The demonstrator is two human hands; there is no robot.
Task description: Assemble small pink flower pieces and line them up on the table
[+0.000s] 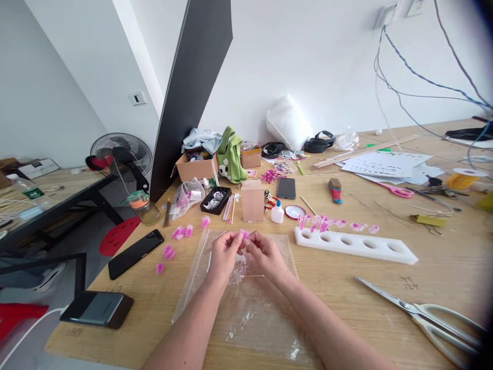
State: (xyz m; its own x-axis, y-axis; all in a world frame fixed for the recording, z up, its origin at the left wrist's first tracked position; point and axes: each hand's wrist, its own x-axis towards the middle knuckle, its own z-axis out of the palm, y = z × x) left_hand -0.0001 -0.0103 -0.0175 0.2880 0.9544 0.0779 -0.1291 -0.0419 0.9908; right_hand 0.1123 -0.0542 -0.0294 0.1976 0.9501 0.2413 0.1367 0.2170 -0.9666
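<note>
My left hand (225, 253) and my right hand (265, 257) meet above a clear plastic sheet (258, 324) on the wooden table. Between the fingertips of both is a small pink petal piece (244, 234), pinched from either side. Under the hands, a whitish translucent clump (238, 270) lies on the sheet, partly covered by them. Pink flower pieces (168, 252) are scattered to the left. On the right, more pink petals (323, 222) lie along a white foam block (356, 245) with round holes.
Large scissors (419, 311) lie at the right. A black phone (135, 253) and a dark box-shaped device (97, 308) are on the left. Behind the hands stand a wooden block (253, 200), a white glue bottle (277, 211) and a round lid (295, 211). A dark panel (192, 92) rises behind.
</note>
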